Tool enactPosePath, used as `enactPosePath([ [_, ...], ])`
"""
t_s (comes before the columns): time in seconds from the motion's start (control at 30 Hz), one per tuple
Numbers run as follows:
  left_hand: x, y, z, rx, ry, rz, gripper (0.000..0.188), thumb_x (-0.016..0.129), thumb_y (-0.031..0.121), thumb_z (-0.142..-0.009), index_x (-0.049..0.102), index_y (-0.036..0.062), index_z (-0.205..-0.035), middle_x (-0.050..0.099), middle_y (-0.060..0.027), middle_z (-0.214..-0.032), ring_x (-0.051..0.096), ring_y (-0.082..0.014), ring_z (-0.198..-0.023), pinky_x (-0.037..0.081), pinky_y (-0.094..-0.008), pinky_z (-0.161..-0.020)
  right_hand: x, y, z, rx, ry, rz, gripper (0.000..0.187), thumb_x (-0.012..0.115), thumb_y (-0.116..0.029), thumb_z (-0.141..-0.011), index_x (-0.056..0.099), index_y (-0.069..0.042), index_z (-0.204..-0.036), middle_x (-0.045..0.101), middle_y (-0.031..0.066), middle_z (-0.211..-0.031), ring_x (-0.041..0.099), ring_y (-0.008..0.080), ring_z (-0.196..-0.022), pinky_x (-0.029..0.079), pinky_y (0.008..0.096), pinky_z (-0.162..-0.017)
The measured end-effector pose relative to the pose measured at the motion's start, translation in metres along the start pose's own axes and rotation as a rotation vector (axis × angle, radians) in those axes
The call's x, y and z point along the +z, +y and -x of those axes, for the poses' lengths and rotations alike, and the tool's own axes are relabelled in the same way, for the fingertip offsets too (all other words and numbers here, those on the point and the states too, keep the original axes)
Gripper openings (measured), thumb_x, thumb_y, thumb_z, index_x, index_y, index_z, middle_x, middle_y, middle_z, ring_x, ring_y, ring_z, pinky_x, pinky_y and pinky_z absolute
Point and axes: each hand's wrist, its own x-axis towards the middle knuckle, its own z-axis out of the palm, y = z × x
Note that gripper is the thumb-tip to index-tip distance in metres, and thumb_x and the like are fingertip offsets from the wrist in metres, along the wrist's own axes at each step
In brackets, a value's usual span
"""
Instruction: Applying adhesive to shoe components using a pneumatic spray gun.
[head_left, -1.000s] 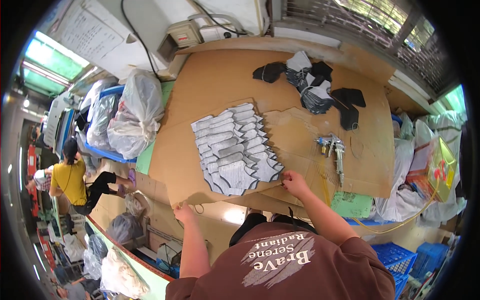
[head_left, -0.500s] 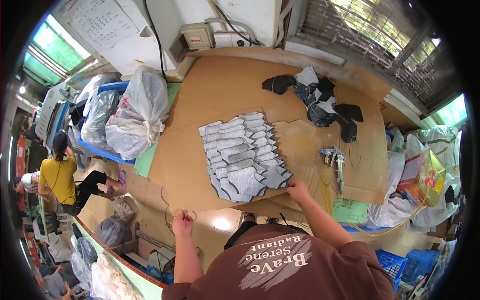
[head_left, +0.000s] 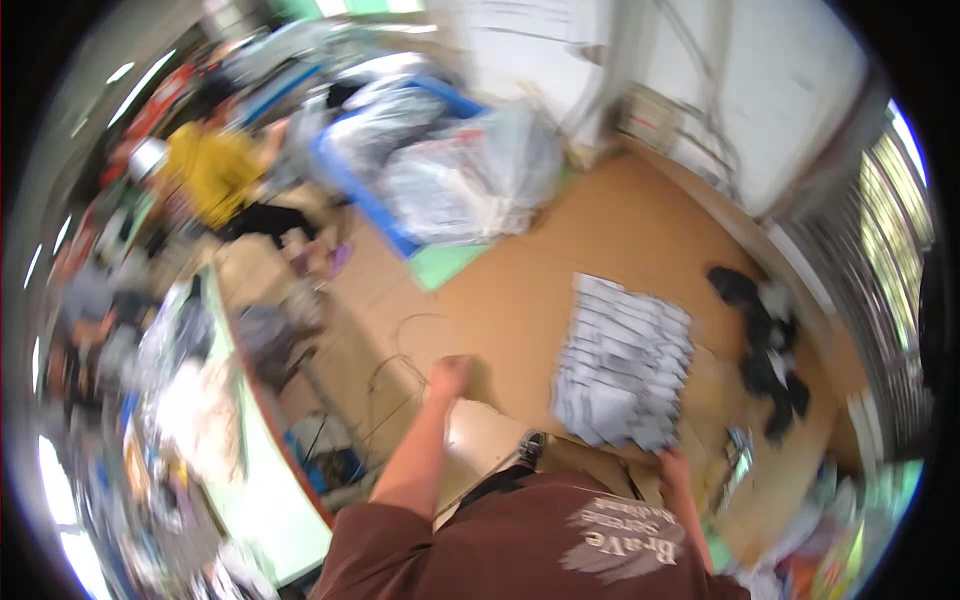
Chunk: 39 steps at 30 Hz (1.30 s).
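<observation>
Overlapping rows of grey fabric pieces (head_left: 622, 365) with dark edging lie on the brown cardboard-covered table (head_left: 520, 300). My right hand (head_left: 673, 464) is at the near right corner of these pieces, its fingers drawn together; blur hides whether it grips one. At the table's near left edge, my left hand (head_left: 451, 376) is closed like a fist, well apart from the stack. Thin dark strings or wires (head_left: 400, 355) loop beside it, and I cannot make out whether the hand holds one. Bundles of black and grey fabric (head_left: 765, 350) lie farther right.
A blue crate (head_left: 372, 205) with clear plastic bags (head_left: 470, 175) stands at the table's far left. A metal hand tool (head_left: 738, 462) lies at the right. Left are a green-topped bench (head_left: 262, 440) and a seated person in yellow (head_left: 215, 175). Bags crowd the lower right.
My view has swung left, so the table and fabric appear farther right, tilted and blurred. My left hand's fingers look more tightly closed. The right hand stays by the stack's near corner.
</observation>
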Motion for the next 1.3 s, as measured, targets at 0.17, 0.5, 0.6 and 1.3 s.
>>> enactPosePath([
  [0.17, -0.002, 0.017, 0.027, -0.018, 0.035, -0.061, 0.039, 0.056, 0.032, -0.075, 0.059, -0.0021, -0.094, 0.060, -0.0221, -0.093, 0.058, -0.0362, -0.089, 0.045, -0.0415, -0.078, -0.052, -0.001, -0.017, -0.928, -0.226, 1.319, 0.029, 0.060, -0.014, -0.067, 0.060, -0.007, -0.095, 0.054, 0.0043, -0.074, 0.048, 0.0186, -0.060, 0.037, 0.0303, -0.049],
  [0.5, 0.042, -0.034, 0.131, -0.051, -0.077, 0.143, 0.039, 0.059, 0.030, -0.075, 0.055, -0.0042, -0.094, 0.059, -0.0244, -0.092, 0.056, -0.0370, -0.089, 0.044, -0.0412, -0.078, -0.054, -0.009, -0.099, -1.358, -0.440, 1.250, 0.017, 0.055, -0.017, -0.074, 0.058, -0.005, -0.086, 0.053, 0.0093, -0.073, 0.049, 0.0248, -0.063, 0.039, 0.0361, -0.053],
  [0.6, 0.055, -0.044, 0.143, -0.095, -0.048, 0.193, 0.037, 0.059, 0.029, -0.075, 0.056, -0.0025, -0.094, 0.059, -0.0237, -0.091, 0.057, -0.0366, -0.088, 0.045, -0.0406, -0.077, -0.057, -0.008, -0.109, -1.456, -0.464, 1.205, 0.015, 0.053, -0.018, -0.076, 0.057, -0.005, -0.083, 0.053, 0.0110, -0.072, 0.050, 0.0269, -0.065, 0.039, 0.0380, -0.055],
  [1.3, 0.054, -0.053, 0.146, -0.279, 0.012, 0.669, 0.022, 0.058, 0.016, -0.079, 0.056, -0.0054, -0.085, 0.056, -0.0100, -0.077, 0.052, -0.0177, -0.068, 0.045, -0.0326, -0.062, -0.030, -0.079, -0.086, -0.150, 0.227, 0.043, 0.022, 0.054, -0.010, -0.068, 0.063, 0.001, -0.085, 0.063, 0.0148, -0.077, 0.059, 0.0238, -0.070, 0.044, 0.0351, -0.061],
])
